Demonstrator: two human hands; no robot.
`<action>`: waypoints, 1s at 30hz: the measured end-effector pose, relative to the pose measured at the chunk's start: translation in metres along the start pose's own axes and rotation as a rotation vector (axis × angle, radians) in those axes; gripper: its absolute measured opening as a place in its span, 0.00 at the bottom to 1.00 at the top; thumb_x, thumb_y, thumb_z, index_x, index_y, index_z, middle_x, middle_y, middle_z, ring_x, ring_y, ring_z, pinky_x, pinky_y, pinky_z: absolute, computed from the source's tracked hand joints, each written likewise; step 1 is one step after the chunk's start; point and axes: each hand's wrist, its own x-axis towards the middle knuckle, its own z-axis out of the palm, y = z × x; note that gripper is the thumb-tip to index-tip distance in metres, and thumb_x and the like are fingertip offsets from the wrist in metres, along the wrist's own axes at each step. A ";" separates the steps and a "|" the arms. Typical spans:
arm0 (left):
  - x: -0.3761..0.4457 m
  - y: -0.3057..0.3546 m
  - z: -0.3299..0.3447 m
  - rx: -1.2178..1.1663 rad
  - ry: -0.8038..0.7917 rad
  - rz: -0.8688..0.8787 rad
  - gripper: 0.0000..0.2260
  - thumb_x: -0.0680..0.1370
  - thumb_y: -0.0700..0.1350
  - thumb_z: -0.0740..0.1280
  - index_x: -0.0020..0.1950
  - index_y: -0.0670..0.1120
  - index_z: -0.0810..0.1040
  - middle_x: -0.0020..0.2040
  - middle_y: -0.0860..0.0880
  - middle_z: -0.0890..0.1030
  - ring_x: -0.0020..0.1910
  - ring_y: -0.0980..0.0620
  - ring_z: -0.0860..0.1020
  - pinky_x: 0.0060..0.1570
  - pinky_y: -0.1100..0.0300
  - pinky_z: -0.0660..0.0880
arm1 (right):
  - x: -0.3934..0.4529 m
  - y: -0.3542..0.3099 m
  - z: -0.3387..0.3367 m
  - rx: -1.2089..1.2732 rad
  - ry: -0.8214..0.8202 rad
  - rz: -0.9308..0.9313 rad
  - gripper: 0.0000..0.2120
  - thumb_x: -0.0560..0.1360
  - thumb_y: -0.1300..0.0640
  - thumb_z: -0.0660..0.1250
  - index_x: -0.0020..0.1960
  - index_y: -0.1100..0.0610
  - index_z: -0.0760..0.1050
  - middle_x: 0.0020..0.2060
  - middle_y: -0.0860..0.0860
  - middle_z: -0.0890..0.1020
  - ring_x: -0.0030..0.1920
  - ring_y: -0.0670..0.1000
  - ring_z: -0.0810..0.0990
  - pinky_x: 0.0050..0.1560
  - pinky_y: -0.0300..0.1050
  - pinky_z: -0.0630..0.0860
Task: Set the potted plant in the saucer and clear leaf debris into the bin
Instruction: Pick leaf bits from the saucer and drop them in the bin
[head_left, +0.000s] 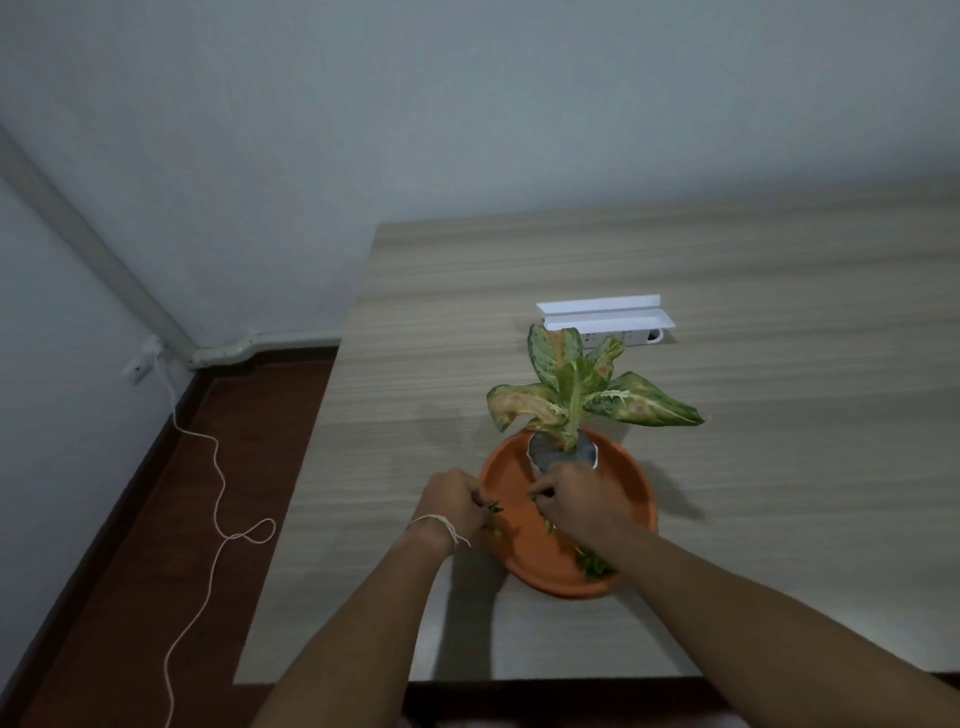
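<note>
A potted plant (576, 387) with green and yellowed leaves stands in a grey pot (545, 451) inside the orange saucer (623, 483) on the wooden table. My left hand (449, 501) is at the saucer's left rim, pinched on small green leaf bits (492, 508). My right hand (574, 496) reaches over the saucer just in front of the pot, fingers closed on leaf bits (535, 499). More leaf debris (592, 564) lies in the saucer's near part under my right forearm. No bin is in view.
A white power strip with a raised lid (605, 318) sits on the table (779, 467) behind the plant. The table's left edge drops to a red-brown floor (156, 519) where a white cord (218, 499) trails from a wall socket.
</note>
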 end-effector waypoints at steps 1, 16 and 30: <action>-0.004 -0.008 -0.007 -0.010 0.018 -0.018 0.04 0.67 0.38 0.74 0.39 0.43 0.87 0.41 0.46 0.87 0.42 0.50 0.84 0.48 0.59 0.81 | 0.004 -0.007 0.002 0.006 -0.012 -0.017 0.11 0.71 0.64 0.68 0.49 0.56 0.86 0.45 0.51 0.88 0.45 0.50 0.84 0.44 0.34 0.72; -0.188 -0.212 -0.129 -0.069 0.337 -0.502 0.03 0.66 0.41 0.74 0.36 0.48 0.86 0.35 0.50 0.87 0.34 0.57 0.82 0.40 0.66 0.77 | 0.033 -0.232 0.104 0.049 -0.199 -0.415 0.09 0.70 0.64 0.70 0.47 0.58 0.87 0.44 0.54 0.88 0.45 0.52 0.84 0.48 0.33 0.72; -0.331 -0.311 -0.088 -0.215 0.385 -0.785 0.05 0.67 0.40 0.73 0.40 0.46 0.87 0.42 0.49 0.87 0.43 0.52 0.84 0.48 0.62 0.79 | -0.050 -0.360 0.253 0.032 -0.526 -0.699 0.10 0.70 0.63 0.70 0.49 0.56 0.86 0.47 0.51 0.87 0.48 0.50 0.85 0.55 0.43 0.80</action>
